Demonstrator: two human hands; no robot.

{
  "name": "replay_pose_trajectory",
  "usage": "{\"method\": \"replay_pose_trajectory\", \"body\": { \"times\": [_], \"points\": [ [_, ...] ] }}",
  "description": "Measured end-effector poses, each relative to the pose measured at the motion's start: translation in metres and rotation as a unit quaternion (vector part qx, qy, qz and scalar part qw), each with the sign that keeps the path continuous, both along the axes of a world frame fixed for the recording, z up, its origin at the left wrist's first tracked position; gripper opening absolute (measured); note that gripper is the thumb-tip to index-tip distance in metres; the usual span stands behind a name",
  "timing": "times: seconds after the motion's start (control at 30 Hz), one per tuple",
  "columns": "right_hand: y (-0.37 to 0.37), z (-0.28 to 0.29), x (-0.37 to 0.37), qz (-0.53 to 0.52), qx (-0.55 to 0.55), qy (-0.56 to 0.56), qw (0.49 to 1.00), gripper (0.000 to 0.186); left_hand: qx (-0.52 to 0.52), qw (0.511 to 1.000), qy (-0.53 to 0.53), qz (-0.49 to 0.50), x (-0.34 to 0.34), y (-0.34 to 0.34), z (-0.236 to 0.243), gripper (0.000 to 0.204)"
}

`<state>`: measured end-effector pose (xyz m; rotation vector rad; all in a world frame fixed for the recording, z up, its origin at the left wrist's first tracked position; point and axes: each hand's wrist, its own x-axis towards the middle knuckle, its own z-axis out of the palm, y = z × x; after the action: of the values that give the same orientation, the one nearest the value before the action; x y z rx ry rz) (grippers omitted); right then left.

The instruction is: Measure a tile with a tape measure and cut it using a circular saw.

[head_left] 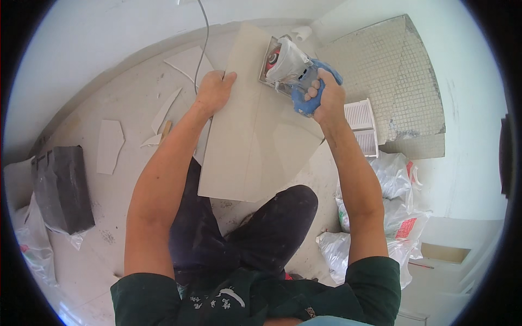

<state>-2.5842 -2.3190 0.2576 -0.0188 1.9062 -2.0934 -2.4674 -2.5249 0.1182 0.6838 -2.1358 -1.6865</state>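
A large beige tile (244, 136) lies across my lap, its far end tapering toward the wall. My left hand (215, 91) is closed round its left edge, thumb on top. In my right hand (327, 98) is the blue handle of a circular saw (288, 62) with a dusty, pale housing and a red part at its side. The saw's base plate rests on the tile near its far right edge. The blade is hidden from here. A faint straight line runs lengthwise along the tile.
Broken tile pieces (110, 145) lie on the floor at the left. A grey cable (206, 32) hangs down behind my left hand. The dark box (64, 187) stands far left. At right are full plastic bags (391, 179), a white slotted crate (362, 127) and a leaning mosaic panel (389, 70).
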Motion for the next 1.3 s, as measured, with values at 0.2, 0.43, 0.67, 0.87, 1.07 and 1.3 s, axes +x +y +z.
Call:
{"method": "replay_pose_trajectory", "body": {
  "times": [0.2,0.43,0.67,0.87,1.07,1.3],
  "points": [
    [0.004,-0.002,-0.004,0.013,-0.012,-0.007,1.0,0.015,0.003,1.0,-0.014,-0.007,0.0,0.0,0.01,0.048],
    [0.003,0.0,-0.002,0.002,-0.003,-0.023,1.0,0.015,0.01,1.0,-0.025,-0.007,-0.003,-0.003,0.009,0.048],
    [0.002,0.002,0.0,0.001,0.001,-0.018,1.0,0.015,0.004,1.0,-0.022,-0.015,-0.008,-0.005,0.002,0.049],
    [0.002,0.002,-0.001,0.0,0.017,-0.02,1.0,0.014,0.008,1.0,-0.023,-0.012,-0.009,-0.003,0.004,0.05],
    [0.0,0.003,0.002,0.002,0.02,-0.019,1.0,0.015,0.017,1.0,-0.021,-0.009,-0.01,-0.005,0.003,0.049],
    [0.0,0.005,0.003,-0.006,0.005,-0.034,0.999,0.013,-0.022,1.0,-0.007,-0.003,-0.013,-0.008,0.0,0.046]
  ]
}}
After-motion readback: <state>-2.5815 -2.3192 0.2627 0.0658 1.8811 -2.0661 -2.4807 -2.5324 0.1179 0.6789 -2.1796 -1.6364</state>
